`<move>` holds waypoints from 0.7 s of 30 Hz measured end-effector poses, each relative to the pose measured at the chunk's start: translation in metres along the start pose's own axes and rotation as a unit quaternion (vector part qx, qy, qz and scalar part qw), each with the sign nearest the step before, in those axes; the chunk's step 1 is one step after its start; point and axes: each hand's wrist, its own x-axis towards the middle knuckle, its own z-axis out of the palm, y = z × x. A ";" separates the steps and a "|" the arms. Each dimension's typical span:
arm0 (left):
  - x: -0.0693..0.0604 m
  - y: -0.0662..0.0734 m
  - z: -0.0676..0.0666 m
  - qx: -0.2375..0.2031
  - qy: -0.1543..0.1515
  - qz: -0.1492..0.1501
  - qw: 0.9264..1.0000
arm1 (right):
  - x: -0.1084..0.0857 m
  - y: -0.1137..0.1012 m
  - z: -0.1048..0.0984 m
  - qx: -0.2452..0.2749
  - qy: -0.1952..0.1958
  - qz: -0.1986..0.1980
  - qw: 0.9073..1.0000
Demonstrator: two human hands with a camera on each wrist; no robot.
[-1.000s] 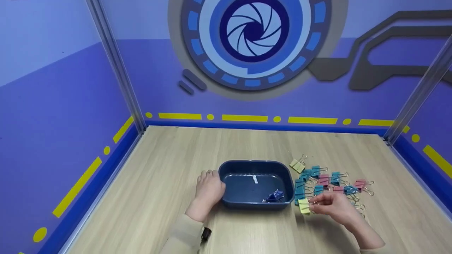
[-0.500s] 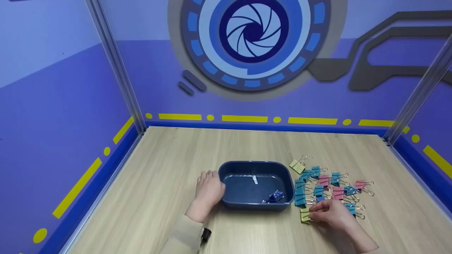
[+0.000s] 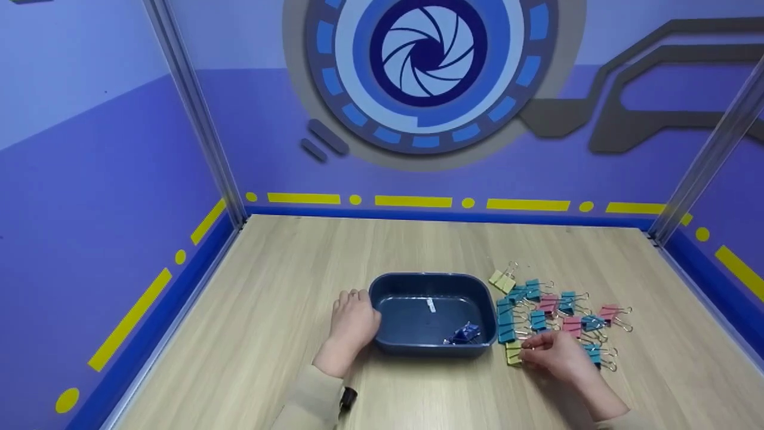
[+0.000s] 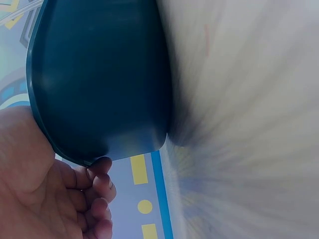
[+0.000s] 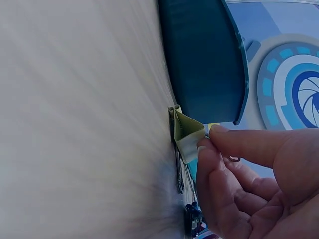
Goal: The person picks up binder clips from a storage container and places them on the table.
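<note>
A dark blue plastic bin stands on the table with one blue binder clip inside. My left hand grips the rim at its left end; in the left wrist view the fingers curl near the rim's corner and the thumb is hidden behind the wall. Thumb and fingertips of my right hand pinch a yellow binder clip by its wire handle. This clip stands on the table beside the bin's front right corner, at the near end of a column of teal binder clips.
Right of the column lie loose clips, among them pink binder clips and teal binder clips. Another yellow binder clip lies at the back of the group. Printed walls enclose the table's back and sides.
My right hand first brought the yellow clip down toward me to the table, then pushed it slightly away, up against the teal column. The left hand and bin have stayed put.
</note>
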 end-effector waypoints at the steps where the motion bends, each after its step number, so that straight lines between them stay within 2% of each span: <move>1: 0.000 0.000 0.000 -0.001 0.000 0.000 1.000 | 0.001 0.000 0.001 0.002 0.002 0.001 1.000; 10: -0.002 0.000 0.000 0.000 0.010 0.005 1.000 | 0.003 -0.004 0.003 0.001 0.011 0.012 1.000; 17: -0.004 0.000 0.001 0.001 0.028 0.021 0.999 | 0.003 -0.010 -0.006 -0.079 0.043 -0.016 0.996; 21: -0.004 0.000 0.001 0.001 0.031 0.021 0.999 | 0.002 -0.016 -0.011 -0.102 0.048 -0.030 0.993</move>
